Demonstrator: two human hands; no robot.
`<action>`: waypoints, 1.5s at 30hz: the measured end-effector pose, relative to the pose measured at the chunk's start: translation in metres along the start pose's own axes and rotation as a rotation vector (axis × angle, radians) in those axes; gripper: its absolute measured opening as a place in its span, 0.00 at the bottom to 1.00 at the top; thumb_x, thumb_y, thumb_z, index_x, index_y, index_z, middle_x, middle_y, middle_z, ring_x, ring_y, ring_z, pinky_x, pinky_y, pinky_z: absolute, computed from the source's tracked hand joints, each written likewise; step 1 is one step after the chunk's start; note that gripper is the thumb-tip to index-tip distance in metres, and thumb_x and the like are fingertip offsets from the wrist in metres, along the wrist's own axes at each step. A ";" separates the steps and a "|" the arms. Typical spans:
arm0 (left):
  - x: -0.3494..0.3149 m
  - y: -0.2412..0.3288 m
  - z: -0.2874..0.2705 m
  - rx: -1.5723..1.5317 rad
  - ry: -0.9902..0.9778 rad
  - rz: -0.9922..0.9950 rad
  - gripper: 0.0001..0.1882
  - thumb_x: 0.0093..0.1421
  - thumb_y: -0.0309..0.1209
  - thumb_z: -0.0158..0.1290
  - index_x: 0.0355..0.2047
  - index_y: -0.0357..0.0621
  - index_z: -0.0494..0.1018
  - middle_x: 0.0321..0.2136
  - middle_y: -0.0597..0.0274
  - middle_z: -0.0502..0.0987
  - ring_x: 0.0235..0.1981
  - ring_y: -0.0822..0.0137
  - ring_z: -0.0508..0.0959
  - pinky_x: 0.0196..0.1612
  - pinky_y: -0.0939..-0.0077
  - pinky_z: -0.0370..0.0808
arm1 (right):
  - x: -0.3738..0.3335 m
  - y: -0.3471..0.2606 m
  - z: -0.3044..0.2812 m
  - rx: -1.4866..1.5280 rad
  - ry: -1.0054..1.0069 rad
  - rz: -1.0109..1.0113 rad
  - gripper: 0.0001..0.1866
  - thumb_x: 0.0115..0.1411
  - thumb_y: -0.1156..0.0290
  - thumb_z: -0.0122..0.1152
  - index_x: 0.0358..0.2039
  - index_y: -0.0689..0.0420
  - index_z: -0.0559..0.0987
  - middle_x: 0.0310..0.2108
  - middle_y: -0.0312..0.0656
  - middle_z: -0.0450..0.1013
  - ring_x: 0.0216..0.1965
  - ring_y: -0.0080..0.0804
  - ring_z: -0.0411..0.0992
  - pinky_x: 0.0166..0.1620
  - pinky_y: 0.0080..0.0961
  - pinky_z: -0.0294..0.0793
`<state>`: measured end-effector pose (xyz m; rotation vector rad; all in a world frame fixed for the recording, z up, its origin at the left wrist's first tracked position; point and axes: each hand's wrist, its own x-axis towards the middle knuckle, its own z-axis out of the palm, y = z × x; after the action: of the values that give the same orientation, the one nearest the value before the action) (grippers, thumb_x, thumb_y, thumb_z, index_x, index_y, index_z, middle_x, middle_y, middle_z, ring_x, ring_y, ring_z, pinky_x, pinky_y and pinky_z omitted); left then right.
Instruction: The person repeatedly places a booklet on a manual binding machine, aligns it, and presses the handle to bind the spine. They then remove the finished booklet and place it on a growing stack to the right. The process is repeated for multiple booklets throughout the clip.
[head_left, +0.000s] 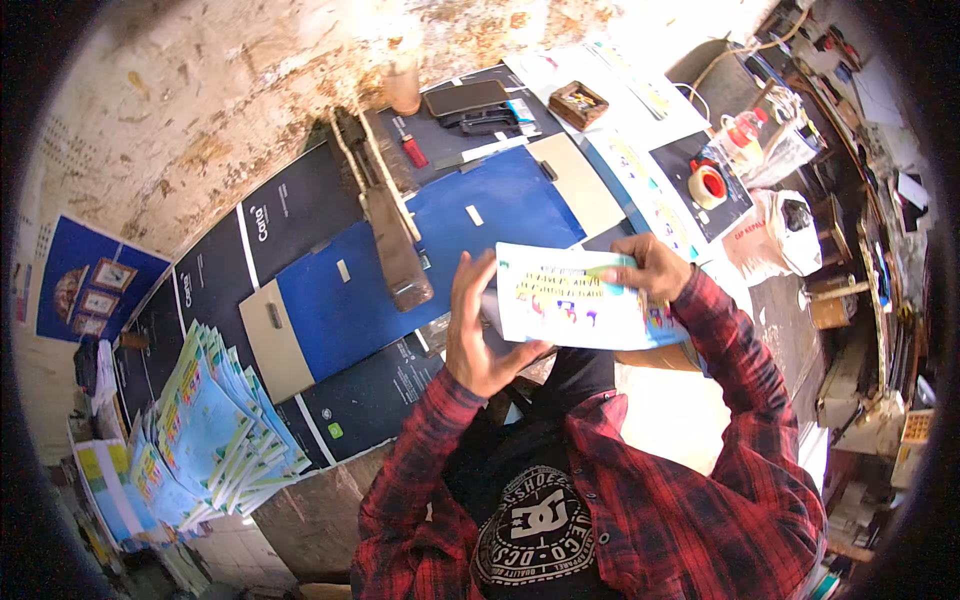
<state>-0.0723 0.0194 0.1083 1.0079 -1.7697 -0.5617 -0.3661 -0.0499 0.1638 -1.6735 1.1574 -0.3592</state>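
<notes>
A thin, colourful printed booklet (560, 300) is raised in front of my chest, over the near edge of the table. My right hand (652, 270) grips its right part, with the thumb on the printed face. Beside the booklet's left edge is my left hand (478, 330), open, its fingers stretched upward and its thumb reaching along the lower corner. Beyond both hands lies a blue board (440, 215) with cream ends. Across it rests a long brown wooden bar (395, 250). A fanned pile of similar printed booklets (215, 420) sits at the table's left end.
At the back are a phone (466, 98), a black stapler-like tool (490, 120), a red lighter-like item (414, 151) and a small wooden box (578, 104). Tape rolls (707, 186), a plastic bottle (742, 130) and a white bag (770, 240) stand right, near cluttered shelves.
</notes>
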 end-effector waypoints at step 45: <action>-0.095 -0.110 -0.087 -0.780 0.480 -1.141 0.19 0.66 0.31 0.53 0.53 0.32 0.70 0.49 0.51 0.77 0.46 0.64 0.80 0.45 0.69 0.79 | 0.124 0.051 0.146 -0.751 0.592 -0.218 0.39 0.60 0.35 0.51 0.63 0.49 0.67 0.66 0.51 0.57 0.68 0.51 0.52 0.65 0.60 0.49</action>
<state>0.0647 0.0444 0.0125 1.3342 -0.3215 -1.4113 -0.2284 -0.0694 0.0220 -2.4580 1.6799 -0.6387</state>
